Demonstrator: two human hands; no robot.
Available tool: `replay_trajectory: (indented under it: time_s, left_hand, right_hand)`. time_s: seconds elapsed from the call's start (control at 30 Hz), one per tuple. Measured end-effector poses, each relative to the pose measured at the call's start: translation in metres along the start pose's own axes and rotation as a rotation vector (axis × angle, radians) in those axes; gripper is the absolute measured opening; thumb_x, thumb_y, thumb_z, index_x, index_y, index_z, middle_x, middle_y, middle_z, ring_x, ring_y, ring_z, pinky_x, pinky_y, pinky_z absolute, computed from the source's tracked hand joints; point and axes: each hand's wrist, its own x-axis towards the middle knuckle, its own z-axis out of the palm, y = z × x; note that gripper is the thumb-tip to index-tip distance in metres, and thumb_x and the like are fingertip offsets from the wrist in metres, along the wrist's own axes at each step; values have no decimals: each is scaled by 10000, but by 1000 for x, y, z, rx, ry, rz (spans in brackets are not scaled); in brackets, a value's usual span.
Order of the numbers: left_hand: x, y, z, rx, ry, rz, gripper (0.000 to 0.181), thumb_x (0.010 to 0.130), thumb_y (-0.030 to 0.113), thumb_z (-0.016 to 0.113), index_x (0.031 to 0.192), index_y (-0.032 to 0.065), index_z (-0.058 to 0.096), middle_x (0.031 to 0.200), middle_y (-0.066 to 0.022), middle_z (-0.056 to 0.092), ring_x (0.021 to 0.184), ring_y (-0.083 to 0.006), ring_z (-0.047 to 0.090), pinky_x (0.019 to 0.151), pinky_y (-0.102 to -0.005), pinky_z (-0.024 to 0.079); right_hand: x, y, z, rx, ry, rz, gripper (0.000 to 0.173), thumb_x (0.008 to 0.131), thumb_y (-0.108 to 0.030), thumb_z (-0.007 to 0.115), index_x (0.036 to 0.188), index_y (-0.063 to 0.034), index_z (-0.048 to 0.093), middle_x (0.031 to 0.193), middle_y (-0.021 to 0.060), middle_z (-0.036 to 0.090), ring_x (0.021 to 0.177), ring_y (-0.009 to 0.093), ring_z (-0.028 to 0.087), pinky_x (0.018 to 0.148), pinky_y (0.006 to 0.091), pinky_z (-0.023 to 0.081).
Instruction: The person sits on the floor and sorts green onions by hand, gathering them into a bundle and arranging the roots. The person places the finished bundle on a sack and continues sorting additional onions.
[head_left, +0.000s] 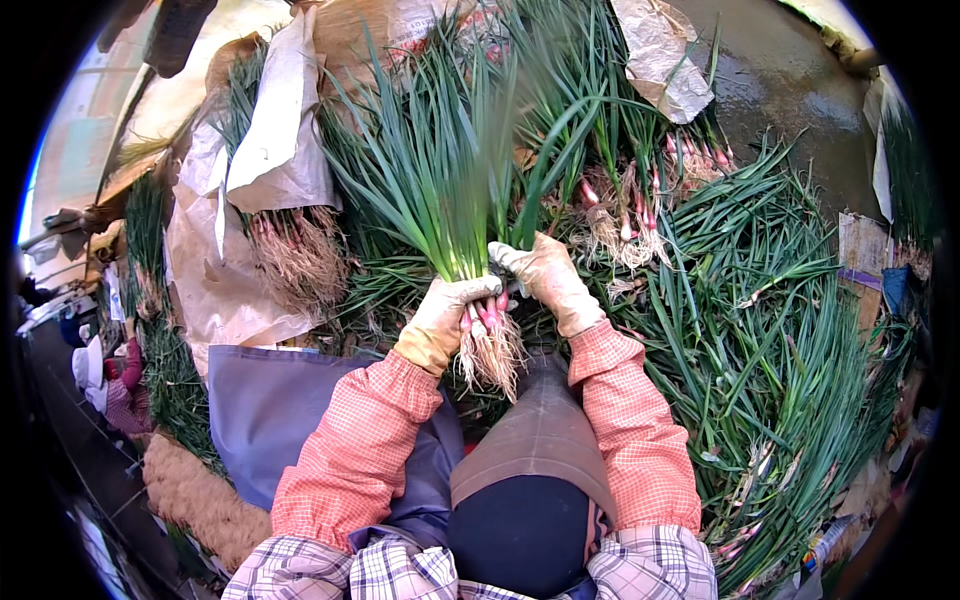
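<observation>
My gloved left hand (448, 315) is closed around a bunch of spring onions (457, 217), just above their pink bulbs. Long green leaves fan upward from it, and pale stringy roots (491, 349) dangle below. Close on its right, my gloved right hand (551, 277) has thumb and fingers together at the base of a few broad green leaves (534, 195) that bend to the right. The undersides of its fingers are hidden. Both gloves are soiled, and orange checked sleeve covers (360, 442) reach up to them.
Loose green leaves (757, 315) are heaped at the right. More rooted spring onions (637, 217) lie ahead. A paper-wrapped bunch (296, 255) sits at the left. My boot (540, 427) stands below my hands, beside a purple apron (285, 420). Another person (124, 390) is at far left.
</observation>
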Motion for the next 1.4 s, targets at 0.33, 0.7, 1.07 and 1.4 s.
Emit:
replay_trajectory:
  time_s: [0.33,0.7,1.07,1.4]
  left_hand:
    - [16,-6,2,-62,23,69,279,838,105,597,1101,17,569,924,-103,643,753,-217,646,718,-362,566]
    - [-7,10,12,-121,-93,10,319,816,40,576,1099,-105,546,815,-203,653,668,-234,653,636,-309,568]
    - [0,-16,-11,-342,-47,-34,311,876,134,566,1134,-37,530,1023,-193,631,869,-281,655,732,-413,584]
    - [17,-32,-10,-409,38,-27,168,821,-9,556,975,-74,566,726,-126,633,621,-221,656,584,-317,571]
  right_hand:
    - [-14,-3,2,556,342,84,273,918,-271,604,714,-90,586,475,-24,522,335,62,429,304,199,259]
    - [15,-10,-12,494,-154,136,143,886,-248,641,875,-109,673,710,-8,643,539,43,539,431,185,372]
    - [13,-2,-28,299,-119,154,271,892,-324,628,908,-54,623,690,-4,612,520,55,515,461,188,379]
    - [-6,42,7,564,39,-15,139,835,-97,696,928,-41,608,732,-22,613,534,55,530,436,187,389]
